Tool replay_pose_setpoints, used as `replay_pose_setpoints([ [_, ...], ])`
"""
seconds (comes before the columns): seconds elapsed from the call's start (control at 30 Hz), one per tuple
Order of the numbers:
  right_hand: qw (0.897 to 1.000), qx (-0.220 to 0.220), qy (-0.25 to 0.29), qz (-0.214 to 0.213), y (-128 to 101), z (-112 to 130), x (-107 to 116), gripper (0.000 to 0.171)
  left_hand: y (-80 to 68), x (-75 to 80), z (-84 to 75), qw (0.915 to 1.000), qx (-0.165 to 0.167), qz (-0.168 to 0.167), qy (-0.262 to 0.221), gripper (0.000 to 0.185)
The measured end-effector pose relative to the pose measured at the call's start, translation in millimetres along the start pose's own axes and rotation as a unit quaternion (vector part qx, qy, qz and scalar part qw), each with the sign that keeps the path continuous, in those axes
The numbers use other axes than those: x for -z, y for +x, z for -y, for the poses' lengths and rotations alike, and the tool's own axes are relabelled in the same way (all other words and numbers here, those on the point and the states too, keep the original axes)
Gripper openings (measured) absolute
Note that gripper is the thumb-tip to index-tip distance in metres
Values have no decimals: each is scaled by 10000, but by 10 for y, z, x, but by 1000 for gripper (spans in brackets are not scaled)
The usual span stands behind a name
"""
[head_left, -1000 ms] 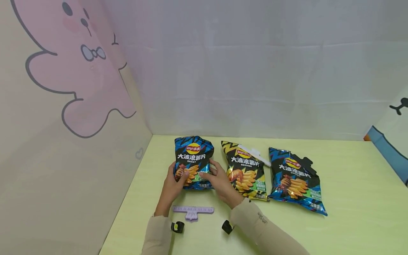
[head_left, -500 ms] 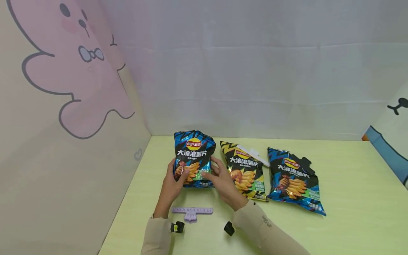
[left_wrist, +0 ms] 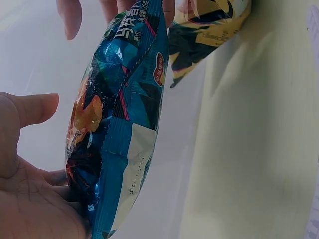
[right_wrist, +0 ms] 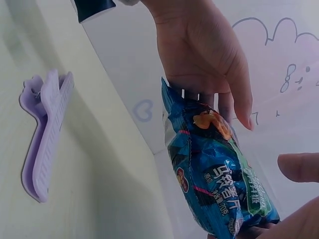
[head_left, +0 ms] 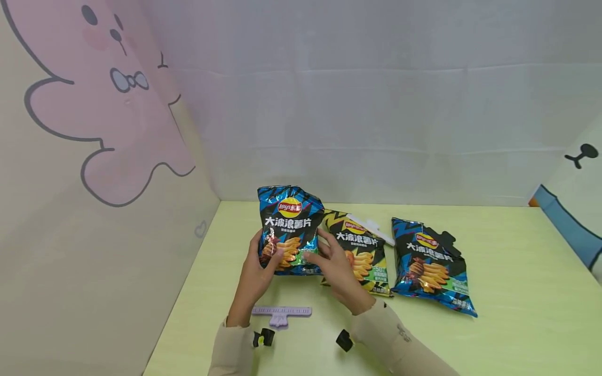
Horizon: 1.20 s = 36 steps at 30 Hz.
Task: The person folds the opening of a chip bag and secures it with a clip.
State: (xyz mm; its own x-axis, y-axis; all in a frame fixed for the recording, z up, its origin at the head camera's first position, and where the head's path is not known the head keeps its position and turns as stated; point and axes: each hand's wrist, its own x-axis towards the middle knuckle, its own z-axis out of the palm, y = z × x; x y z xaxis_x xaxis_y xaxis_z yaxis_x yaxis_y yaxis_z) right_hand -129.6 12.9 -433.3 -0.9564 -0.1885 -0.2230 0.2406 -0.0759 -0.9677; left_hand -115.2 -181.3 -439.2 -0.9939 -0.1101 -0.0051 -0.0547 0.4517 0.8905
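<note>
Between both hands a blue-and-black bag of potato chips is held upright, above the table, its front facing the head camera. My left hand holds its lower left side; my right hand holds the lower right side. Fingers reach behind the bag, partly hidden, and the thumbs stand in front. In the left wrist view the thumb is apart from the bag. A purple sealing clip lies on the table below the hands; the right wrist view shows this clip from its end.
Right of the held bag lies a yellow-and-black chip bag with a white clip at its top. Further right is another blue chip bag with a black clip. Fabric walls border the table behind and at the left.
Both hands have raised the blue chip bag and brought it slightly to the right, so it now overlaps the yellow bag's left edge in the head view. The purple clip stays on the table.
</note>
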Motion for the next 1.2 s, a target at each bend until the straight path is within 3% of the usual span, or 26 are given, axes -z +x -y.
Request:
replay_pose_setpoints([
  [0.3, 9999, 104, -81, -89, -109, 94, 98, 73, -123, -36, -193, 9993, -375, 3, 35, 80],
  [0.67, 9993, 185, -278, -170, -312, 215, 278, 71, -254, -152, -334, 9987, -383, 260, -195, 82],
  [1.2, 9979, 49, -446, -470, -599, 159, 552, 71, -400, -403, -332, 9959, -451, 772, -169, 84],
])
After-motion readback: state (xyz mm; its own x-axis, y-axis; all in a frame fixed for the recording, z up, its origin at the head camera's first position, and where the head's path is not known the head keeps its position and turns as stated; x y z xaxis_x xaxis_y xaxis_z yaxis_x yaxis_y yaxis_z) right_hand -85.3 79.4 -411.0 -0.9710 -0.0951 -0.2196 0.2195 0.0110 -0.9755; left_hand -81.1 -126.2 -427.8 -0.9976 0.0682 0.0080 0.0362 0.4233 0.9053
